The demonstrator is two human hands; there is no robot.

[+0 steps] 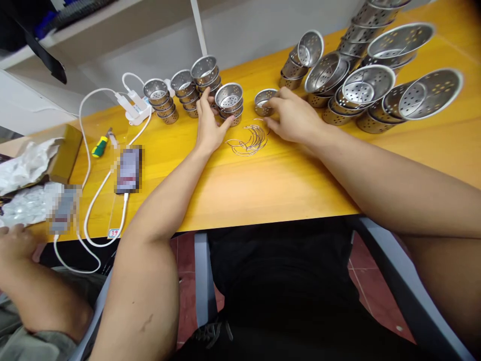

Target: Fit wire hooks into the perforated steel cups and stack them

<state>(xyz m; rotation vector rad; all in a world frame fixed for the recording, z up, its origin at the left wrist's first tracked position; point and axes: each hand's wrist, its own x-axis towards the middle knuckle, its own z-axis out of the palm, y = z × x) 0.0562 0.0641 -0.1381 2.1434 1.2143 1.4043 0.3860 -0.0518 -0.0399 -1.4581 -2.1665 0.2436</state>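
Note:
My left hand [211, 123] curves around the left side of a short stack of perforated metal cups [230, 98]. Its thumb lies against the lower front of the stack, while the fingertips behind are partly hidden. A single small perforated metal cup [263, 104] sits to the right, its rim pinched by my right hand [295, 114]. Between the two hands, a loose bunch of thin metal rings [250, 143] lies on the yellow tabletop [263, 185]. More cup stacks [183, 90] stand left of and behind my left hand.
Larger perforated cups [368, 87] crowd the right, some stacks tilted. At left are a white power strip [136, 111] with cables, a green-yellow screwdriver [99, 146], a phone [128, 170] and plastic bags [28, 165]. Another person's hand [17, 245] rests at the left edge.

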